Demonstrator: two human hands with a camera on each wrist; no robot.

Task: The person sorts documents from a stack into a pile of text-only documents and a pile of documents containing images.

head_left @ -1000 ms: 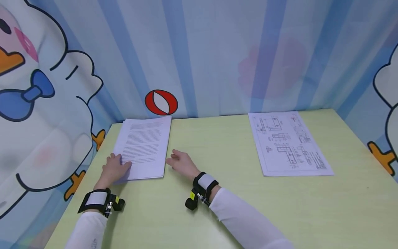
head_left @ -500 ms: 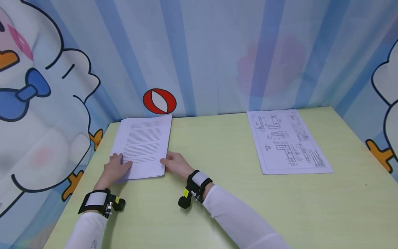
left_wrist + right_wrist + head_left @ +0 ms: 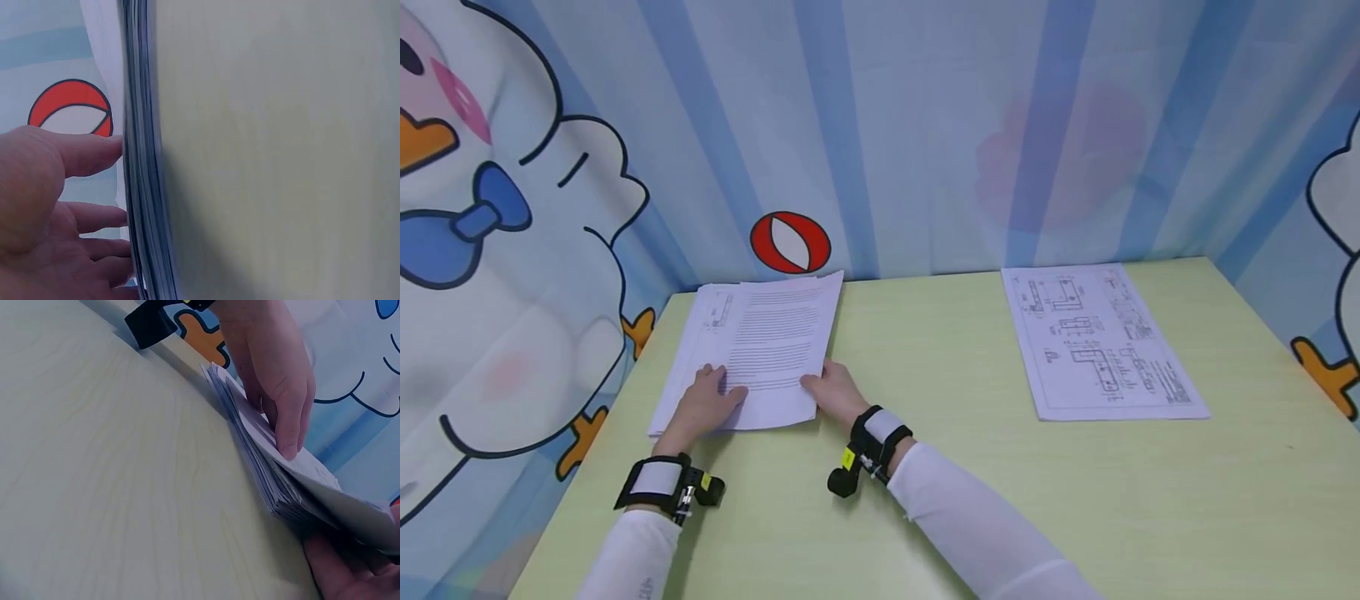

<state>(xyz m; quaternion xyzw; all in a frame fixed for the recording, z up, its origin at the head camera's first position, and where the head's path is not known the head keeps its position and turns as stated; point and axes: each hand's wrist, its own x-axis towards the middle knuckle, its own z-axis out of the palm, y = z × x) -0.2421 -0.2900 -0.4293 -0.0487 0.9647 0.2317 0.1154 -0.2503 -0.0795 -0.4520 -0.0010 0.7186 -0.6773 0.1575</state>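
Note:
A thick stack of paper [image 3: 681,367] lies at the left of the table, with a drawing showing along its left part. Several sheets of printed text [image 3: 778,342] sit shifted to the right on top of it. My left hand [image 3: 703,406] rests on the near part of these pages, fingers extended. At their right edge, my right hand [image 3: 837,392] pinches the upper sheets between thumb and fingers. The right wrist view shows the lifted paper edge [image 3: 356,509] curving up from the stack, with part of my right hand [image 3: 344,569] under it.
A sheet with technical drawings [image 3: 1105,350] lies on the right of the pale green table [image 3: 940,367]. A striped blue curtain [image 3: 917,142] with cartoon figures stands behind and at both sides.
My right hand has come to the stack's right edge and grips the sheets. The top text pages have slid right, baring a drawing beneath. My left hand has moved right with them.

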